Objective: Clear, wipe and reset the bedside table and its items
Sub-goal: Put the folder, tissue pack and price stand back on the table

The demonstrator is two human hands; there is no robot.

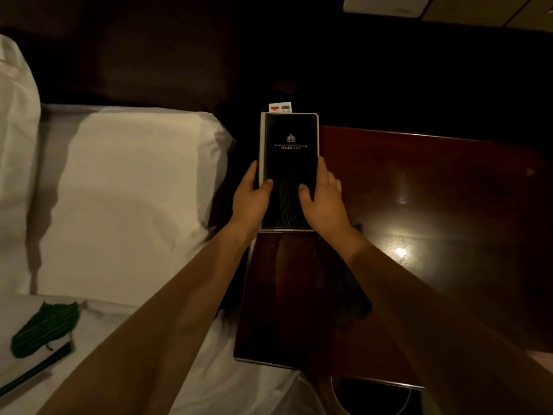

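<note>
A black folder (290, 139) with a crown logo and pale edges lies lengthwise over the left side of the dark glossy wooden bedside table (419, 181). My left hand (250, 199) grips its left edge with the thumb on the cover. My right hand (324, 202) holds its right edge the same way. A small white card (280, 107) with a red and a blue mark sticks out beyond the folder's far end. Whether the folder rests flat on the table or is lifted slightly is unclear.
A bed with white pillows (128, 181) lies directly left of the table. On the sheet at the lower left sit a dark green striped cloth (45, 327) and a dark cord (36, 369). A lamp glare (401, 252) shines on the tabletop. A round bin rim (338, 396) shows below the table.
</note>
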